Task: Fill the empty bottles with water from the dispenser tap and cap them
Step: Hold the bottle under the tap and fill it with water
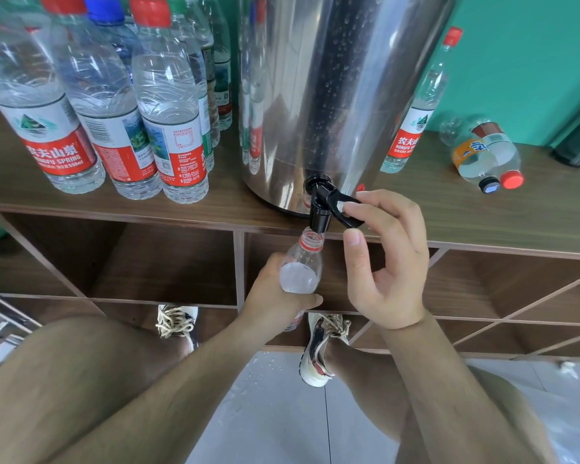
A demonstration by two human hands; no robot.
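Okay, mid-fill on this one. Closest in: left hand [275,293] wrapped around the body of an uncapped bottle [300,269], held up under the shelf edge with its mouth right below the black tap [320,209]. Water level sitting high, up around the shoulder, so probably nearly full, though hard to judge exactly through the clear plastic. No obvious stream visible at the mouth, can't tell whether it's flowing right now. Right hand [385,259] pinching the tap lever [345,209] between index finger on top and thumb underneath, other fingers curled loose. No cap visible in either hand, so no idea where that one went.

A bit further back, on the wooden shelf [482,222]: the steel dispenser [332,95], beaded with droplets. Left of it, a whole cluster of capped bottles [121,105], look full, so likely the finished pile. Right of it, one upright capped bottle [419,108] just beside the dispenser, can't tell full or empty. Further right, two bottles lying on their sides [486,155], capped, seemingly mostly empty apart from a little at the bottom of one, probably next in line.

So roughly: most of the batch looks done, current bottle close to topped off and needing the tap shut plus a cap, then a few left over on the right.
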